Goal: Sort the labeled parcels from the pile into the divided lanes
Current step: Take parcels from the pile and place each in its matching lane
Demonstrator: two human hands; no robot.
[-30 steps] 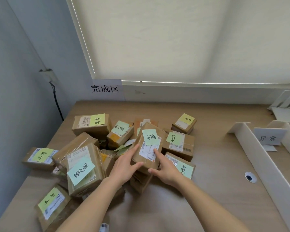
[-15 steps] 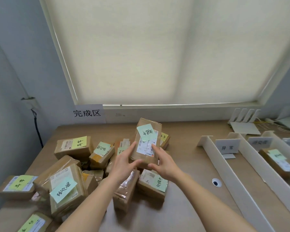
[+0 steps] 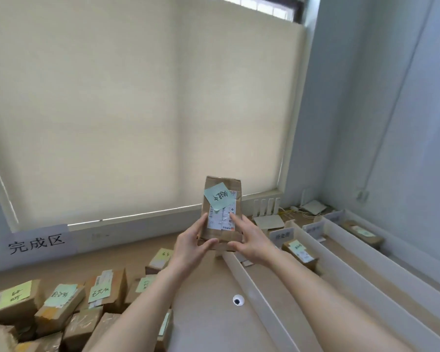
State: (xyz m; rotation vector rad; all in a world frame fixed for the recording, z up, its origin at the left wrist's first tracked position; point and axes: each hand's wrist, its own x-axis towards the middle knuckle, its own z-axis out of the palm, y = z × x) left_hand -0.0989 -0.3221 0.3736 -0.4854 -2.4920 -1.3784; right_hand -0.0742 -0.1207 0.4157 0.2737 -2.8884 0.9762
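I hold a brown cardboard parcel (image 3: 221,194) upright in the air, well above the table, its green sticky note and white shipping label facing me. My left hand (image 3: 192,246) grips its lower left edge, thumb across the bottom front. My right hand (image 3: 250,240) grips the lower right side, a finger lying on the label. The pile of labeled parcels (image 3: 61,303) lies at the lower left of the table. White dividers (image 3: 259,295) form lanes to the right; one lane holds a parcel (image 3: 300,251) with a yellow note, a farther lane another parcel (image 3: 363,233).
White lane tags (image 3: 281,235) stand at the lanes' far ends. A sign with black characters (image 3: 37,243) hangs on the wall under the blind. A round cable hole (image 3: 237,300) sits in the table beside the first divider. A white router (image 3: 267,212) stands at the back.
Both hands have lifted the parcel off the pile and carried it up and to the right, toward the lanes. My view has swung right and upward.
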